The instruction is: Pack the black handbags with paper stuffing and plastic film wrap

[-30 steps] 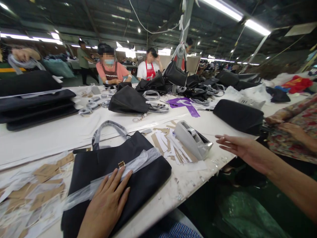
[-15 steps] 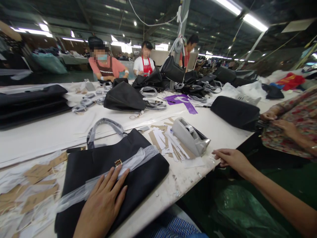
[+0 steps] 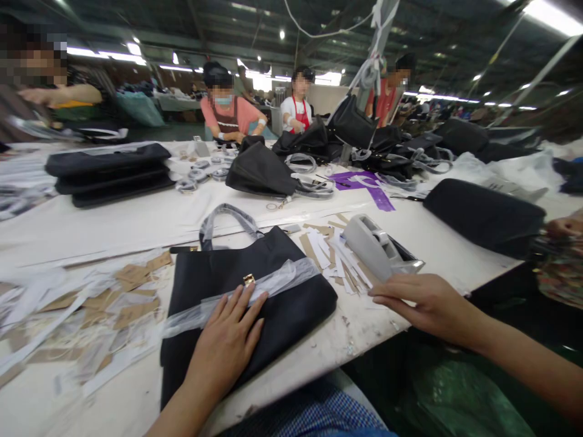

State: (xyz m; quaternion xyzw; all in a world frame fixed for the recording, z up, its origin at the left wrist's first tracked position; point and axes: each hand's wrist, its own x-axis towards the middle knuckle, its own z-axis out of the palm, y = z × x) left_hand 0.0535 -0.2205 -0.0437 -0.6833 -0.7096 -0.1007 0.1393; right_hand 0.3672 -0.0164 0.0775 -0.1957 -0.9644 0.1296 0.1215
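A black handbag (image 3: 291,309) lies flat on the white table, its handle (image 3: 230,221) wrapped in clear film. Across its front runs a band of clear wrapping (image 3: 291,276), just below a small gold clasp (image 3: 248,279). My left hand (image 3: 230,337) rests on the bag and the wrapping, palm down with fingers stretched out. My right hand (image 3: 426,303) is held above the table's front edge, thumb and fingers pinched together; whatever is between them cannot be made out. Just beyond it stands a grey tape dispenser (image 3: 371,243).
Paper strips (image 3: 337,255) lie left of the dispenser. Brown tags and white strips (image 3: 132,291) cover the table's left side. Black bags are stacked (image 3: 113,173) at back left and heaped (image 3: 264,170) across the middle. Co-workers stand beyond; another person's hand (image 3: 567,226) is at right.
The view has swung left, so everything sits further right. My right hand has moved in closer to the tape dispenser, fingers still pinched. My left hand stays flat on the handbag.
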